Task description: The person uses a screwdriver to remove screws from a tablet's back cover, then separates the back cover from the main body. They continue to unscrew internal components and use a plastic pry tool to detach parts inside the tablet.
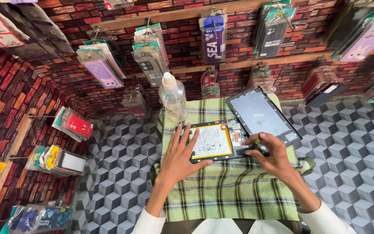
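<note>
An opened tablet (216,141) lies on a green checked cloth (230,190), its white battery and circuit board showing. My left hand (179,157) rests flat on its left edge, fingers spread, pinning it down. My right hand (271,152) is closed on a small screwdriver (259,139) with a yellow-green grip, its tip at the tablet's right end. The tablet's removed back panel (262,115) lies face up just beyond, tilted to the right.
A clear plastic squeeze bottle (172,96) stands at the cloth's far left corner. The surface around has a grey cube pattern (122,173). Packaged phone cases (102,65) hang on the brick-patterned wall behind and at left.
</note>
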